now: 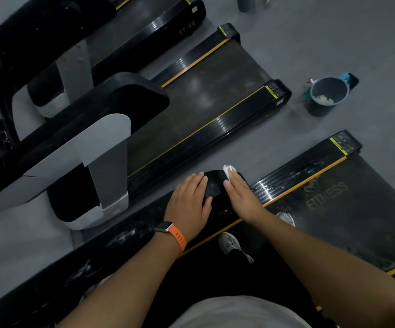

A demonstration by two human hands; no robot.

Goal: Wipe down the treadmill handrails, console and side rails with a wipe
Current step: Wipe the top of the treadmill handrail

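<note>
I look down on a black treadmill handrail [215, 185], whose rounded end lies between my hands. My right hand [241, 195] lies flat on the rail's right side, its straight fingers pressing a white wipe [228, 171] that sticks out past the fingertips. My left hand [189, 202], with an orange-strapped watch on its wrist, rests on the rail's left side with the fingers laid over it. Below the rail run the ribbed black side rail [286, 178] with its yellow edge and the dusty belt [347, 209]. The console is out of view.
A neighbouring treadmill [203, 102] stands parallel on the left across a strip of grey floor. A grey bucket [326, 95] holding used wipes sits on the floor behind, with a spray bottle [310, 87] beside it. My shoes [229, 242] stand on the belt.
</note>
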